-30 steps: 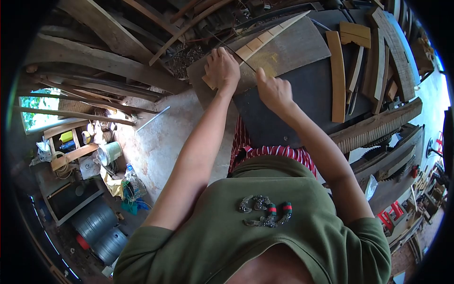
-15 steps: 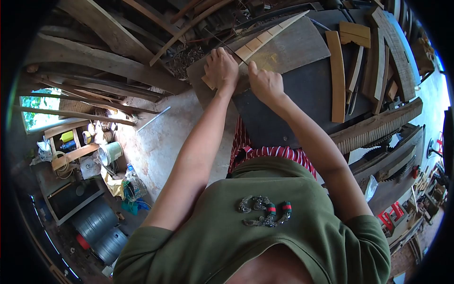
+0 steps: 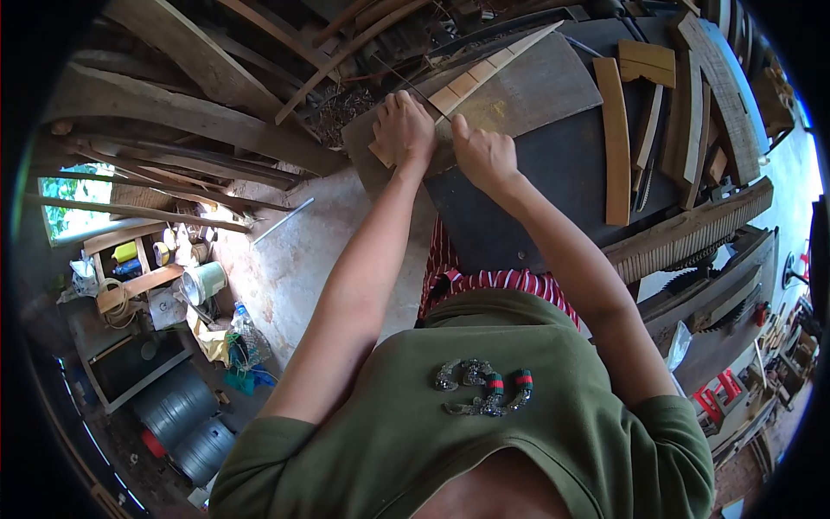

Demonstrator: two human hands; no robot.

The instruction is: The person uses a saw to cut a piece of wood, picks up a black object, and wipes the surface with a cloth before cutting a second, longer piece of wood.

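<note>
A pale, tapered wooden strip (image 3: 484,76) with several dark cross lines lies on a flat board (image 3: 545,91) at the bench. My left hand (image 3: 404,130) is closed over the strip's near left end, pressing it to the board. A thin, dark saw blade (image 3: 418,92) crosses the strip at a slant, just right of my left fingers. My right hand (image 3: 486,154) is a fist at the blade's near end, thumb uppermost. Its fingers hide whatever handle the saw has.
Curved wooden pieces (image 3: 616,143) lie on the dark bench top (image 3: 510,212), to the right. Long planks (image 3: 190,117) lean at the upper left. A pale bucket (image 3: 204,282) and metal drums (image 3: 177,402) stand left, while a toothed blade (image 3: 735,311) shows at lower right.
My right hand and the saw have shifted very slightly up and left. My left hand stays over the strip, which has hardly moved.
</note>
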